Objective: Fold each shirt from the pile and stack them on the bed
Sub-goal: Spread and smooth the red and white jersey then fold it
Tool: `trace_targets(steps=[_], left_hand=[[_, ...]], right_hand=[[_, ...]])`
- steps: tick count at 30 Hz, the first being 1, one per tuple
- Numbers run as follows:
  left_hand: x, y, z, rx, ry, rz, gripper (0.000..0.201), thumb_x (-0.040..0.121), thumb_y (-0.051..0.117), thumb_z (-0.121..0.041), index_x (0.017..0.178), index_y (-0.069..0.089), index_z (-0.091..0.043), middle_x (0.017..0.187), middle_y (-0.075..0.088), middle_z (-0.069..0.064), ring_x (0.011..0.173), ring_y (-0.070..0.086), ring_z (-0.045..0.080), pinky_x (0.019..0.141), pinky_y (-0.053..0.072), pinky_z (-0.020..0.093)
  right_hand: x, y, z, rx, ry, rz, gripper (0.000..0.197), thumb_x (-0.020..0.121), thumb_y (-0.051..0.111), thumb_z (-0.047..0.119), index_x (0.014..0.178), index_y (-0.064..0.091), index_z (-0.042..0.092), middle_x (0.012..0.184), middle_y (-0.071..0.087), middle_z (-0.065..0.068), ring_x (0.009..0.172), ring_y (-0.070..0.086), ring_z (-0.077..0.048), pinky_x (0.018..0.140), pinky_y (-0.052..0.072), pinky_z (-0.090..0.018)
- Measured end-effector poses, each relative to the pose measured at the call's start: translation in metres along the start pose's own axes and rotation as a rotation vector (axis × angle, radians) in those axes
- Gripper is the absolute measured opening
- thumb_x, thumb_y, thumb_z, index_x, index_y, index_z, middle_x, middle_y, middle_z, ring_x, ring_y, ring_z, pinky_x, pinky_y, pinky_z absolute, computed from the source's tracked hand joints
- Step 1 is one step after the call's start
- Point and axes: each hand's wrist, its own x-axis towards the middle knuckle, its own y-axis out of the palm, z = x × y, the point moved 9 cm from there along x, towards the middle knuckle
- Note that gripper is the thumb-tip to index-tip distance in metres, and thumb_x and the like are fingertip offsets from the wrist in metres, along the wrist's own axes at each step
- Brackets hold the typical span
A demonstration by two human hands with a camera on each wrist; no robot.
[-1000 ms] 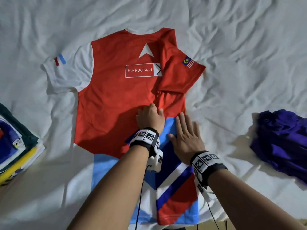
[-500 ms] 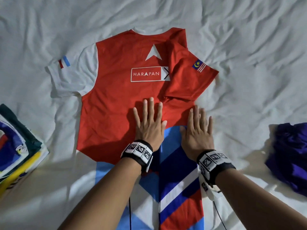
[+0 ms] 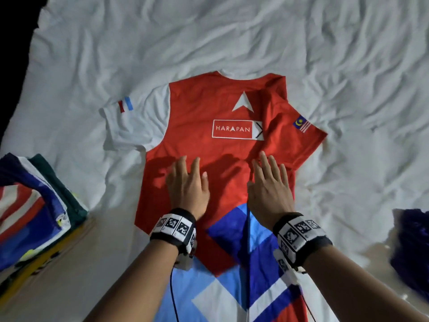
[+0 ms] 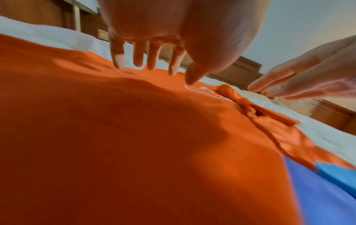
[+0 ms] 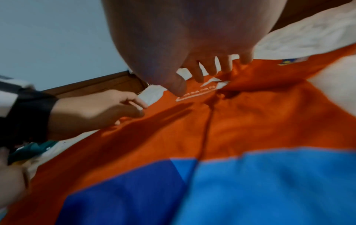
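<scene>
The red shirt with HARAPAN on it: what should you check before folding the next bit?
1. Red HARAPAN shirt flat on the white bedsheet: ok.
2. Right side folded in, red flag sleeve sticking out: not ok.
3. White left sleeve folded in: not ok, it is spread out.
4. Left hand and right hand open, fingers straight: ok.
5. Creases beside the fold: not ok, wrinkles show.
6. Stack of folded shirts at the left has room on top: cannot tell.
</scene>
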Motion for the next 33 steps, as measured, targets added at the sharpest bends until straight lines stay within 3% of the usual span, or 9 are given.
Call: trace_targets(steps=[3,7,9,14,17,20,22,26,33], left_hand=[[0.018,-0.028,0.044,-0.062,-0.221,-0.091,0.044,0.084,0.066,-0.027,0.126,0.058,-0.014,0.122,0.053,0.02,0.112,0.052,0.042,0.09,0.044,0.052],[0.03,-0.031,0.103,-0.119,-0.628,0.078,0.054,0.09,0.062,-0.038,0.132,0.045,-0.008,0.134,0.045,0.02,0.125,0.043,0.041,0.098,0.04,0.054],[0.037,-0.023,0.124,-0.144,-0.741,0.157,0.056,0.093,0.057,-0.045,0.132,0.044,-0.007,0.138,0.045,0.019,0.13,0.04,0.04,0.103,0.038,0.056],[0.061,-0.013,0.123,-0.136,-0.657,0.252,0.044,0.098,0.053,-0.041,0.132,0.049,-0.014,0.134,0.055,0.013,0.129,0.045,0.034,0.103,0.038,0.051],[0.065,-0.01,0.123,-0.084,-0.627,0.274,0.04,0.099,0.051,-0.039,0.131,0.054,-0.014,0.131,0.059,0.01,0.128,0.047,0.032,0.101,0.038,0.049],[0.069,-0.008,0.127,-0.103,-0.624,0.277,0.036,0.099,0.052,-0.038,0.125,0.058,-0.013,0.126,0.062,0.009,0.127,0.048,0.031,0.101,0.039,0.049],[0.069,-0.007,0.131,-0.146,-0.627,0.267,0.032,0.098,0.052,-0.037,0.119,0.061,-0.015,0.122,0.065,0.009,0.125,0.05,0.032,0.101,0.038,0.047],[0.062,-0.013,0.133,-0.221,-0.603,0.189,0.028,0.097,0.056,-0.041,0.106,0.063,-0.016,0.108,0.069,0.008,0.112,0.056,0.033,0.095,0.042,0.045],[0.045,-0.036,0.09,-0.362,-0.469,-0.027,0.024,0.095,0.06,-0.036,0.096,0.066,-0.012,0.093,0.067,0.005,0.088,0.064,0.033,0.074,0.051,0.044]], right_hand=[[0.044,-0.006,0.05,0.042,-0.101,0.032,0.051,0.096,0.054,0.023,0.145,0.046,0.007,0.164,0.027,-0.017,0.152,0.025,-0.037,0.121,0.026,-0.051],[0.111,-0.007,0.111,-0.008,-0.136,0.062,0.037,0.099,0.05,0.028,0.132,0.054,0.013,0.141,0.049,-0.011,0.129,0.043,-0.034,0.104,0.039,-0.047],[0.145,-0.001,0.134,-0.012,-0.137,0.08,0.032,0.1,0.049,0.031,0.127,0.059,0.016,0.13,0.053,-0.009,0.121,0.047,-0.034,0.098,0.044,-0.048],[0.227,0.012,0.169,0.052,-0.12,0.122,0.032,0.102,0.048,0.03,0.129,0.06,0.017,0.128,0.058,-0.012,0.117,0.057,-0.037,0.088,0.051,-0.044],[0.271,0.014,0.183,0.085,-0.059,0.128,0.041,0.101,0.048,0.026,0.142,0.044,0.019,0.128,0.061,-0.018,0.113,0.061,-0.041,0.081,0.046,-0.044],[0.302,0.02,0.194,0.056,-0.059,0.129,0.051,0.101,0.043,0.03,0.15,0.029,0.031,0.125,0.062,-0.015,0.106,0.063,-0.041,0.078,0.045,-0.045],[0.313,0.024,0.2,0.018,-0.075,0.121,0.04,0.102,0.041,0.035,0.141,0.035,0.033,0.119,0.061,-0.014,0.101,0.064,-0.041,0.074,0.045,-0.043],[0.32,0.023,0.204,0.006,-0.065,0.084,0.017,0.102,0.044,0.03,0.117,0.051,0.024,0.112,0.064,-0.011,0.094,0.063,-0.037,0.07,0.044,-0.04],[0.312,-0.009,0.194,0.025,-0.1,0.063,0.019,0.102,0.047,0.03,0.112,0.056,0.018,0.115,0.063,-0.012,0.099,0.062,-0.037,0.073,0.042,-0.038]])
